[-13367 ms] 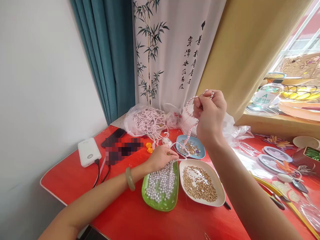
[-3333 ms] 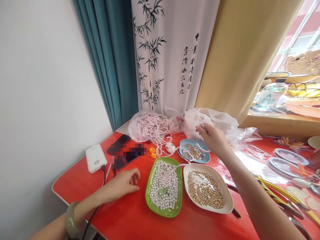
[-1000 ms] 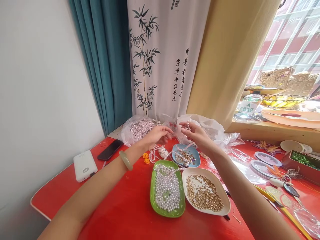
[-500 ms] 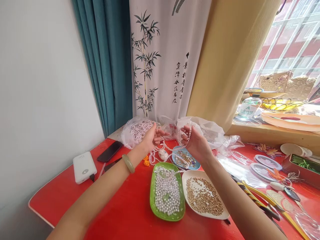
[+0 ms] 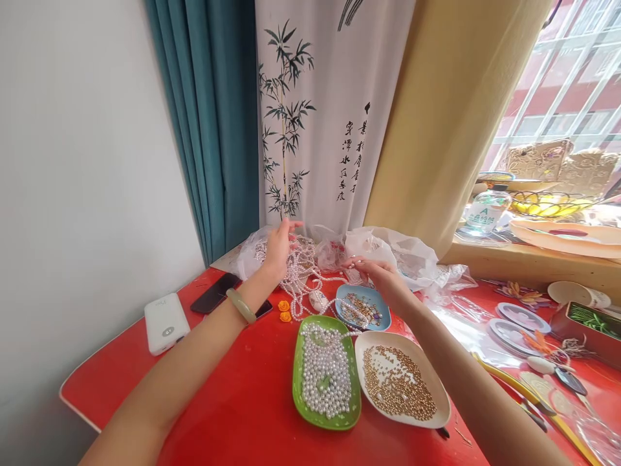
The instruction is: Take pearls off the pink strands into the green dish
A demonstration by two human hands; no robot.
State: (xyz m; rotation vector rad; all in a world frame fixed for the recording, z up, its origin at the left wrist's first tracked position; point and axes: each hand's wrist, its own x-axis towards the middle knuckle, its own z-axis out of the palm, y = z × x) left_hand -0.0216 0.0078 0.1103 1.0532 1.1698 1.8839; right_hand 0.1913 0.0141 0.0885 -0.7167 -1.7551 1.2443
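My left hand (image 5: pixel 279 249) is over the back of the table beside a heap of white pearl bead strands (image 5: pixel 303 262), its visible fingers stretched to the right. Whether the hand touches the strands is hard to tell. My right hand (image 5: pixel 376 270) reaches inward above the blue plate (image 5: pixel 386 320), palm down with fingers extended and no strand visible in them. One loose pearl strand winds past a white oval piece (image 5: pixel 318 300) toward the green tray (image 5: pixel 297 388), which holds white pearl beads (image 5: pixel 330 382). Gold beads (image 5: pixel 402 388) fill much of the cream plate (image 5: pixel 444 411).
Clear plastic bags (image 5: pixel 402 252) lie along the back. Two orange flowers (image 5: pixel 284 311) sit left of the green tray. At left are a white power bank (image 5: pixel 165 322) and a black phone (image 5: pixel 215 292). Yellow-handled pliers (image 5: pixel 514 383) and ribbon spools (image 5: pixel 522 317) lie at right.
The pearl strand that hung from my right hand is out of it. My right hand has lowered and flattened. My left hand has moved up and slightly left.
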